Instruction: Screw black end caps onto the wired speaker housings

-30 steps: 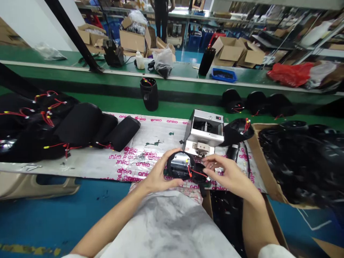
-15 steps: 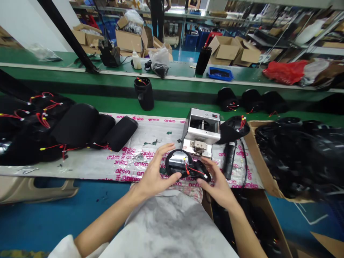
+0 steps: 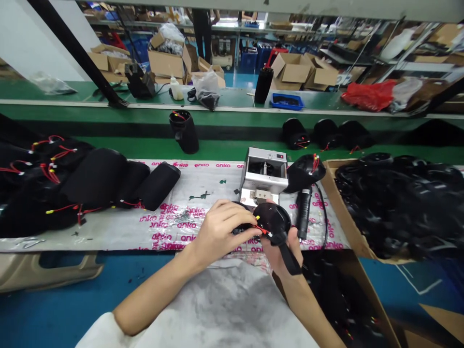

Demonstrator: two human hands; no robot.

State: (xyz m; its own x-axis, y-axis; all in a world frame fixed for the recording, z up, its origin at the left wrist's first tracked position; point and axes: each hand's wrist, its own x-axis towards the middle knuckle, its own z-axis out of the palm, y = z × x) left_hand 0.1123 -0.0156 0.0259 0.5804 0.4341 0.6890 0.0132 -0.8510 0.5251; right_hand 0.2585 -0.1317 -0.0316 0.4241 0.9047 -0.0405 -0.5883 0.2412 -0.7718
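My left hand [image 3: 221,232] is clenched around the work, its fingers [image 3: 232,212] curled and gripping the near side of a glossy black domed speaker end cap [image 3: 273,220]. My right hand [image 3: 279,253] cups the same cap from below, with the palm turned up and the fingers mostly hidden behind it, so I cannot tell exactly how they sit. The cap is held between my hands, just above a printed plastic sheet [image 3: 188,222] with pink "anko" lettering. A thin red wire [image 3: 263,231] with a small yellow-tipped connector shows where my left fingertips meet the cap, and a black strap [image 3: 290,258] hangs from the cap across my right hand.

Just beyond my hands stands a silver metal bench machine [image 3: 263,169], open at the front. To its right are a second black domed cap [image 3: 304,173] with red wires and a black handheld electric screwdriver [image 3: 303,212] with a dark cord. On the sheet to my left lie black cylindrical speaker bodies [image 3: 157,186], with red-wired units heaped beyond them. A cardboard box [image 3: 337,203] of black rings sits to my right. A grey cloth [image 3: 232,309] covers my lap, and a green conveyor belt [image 3: 217,147] runs behind the sheet.
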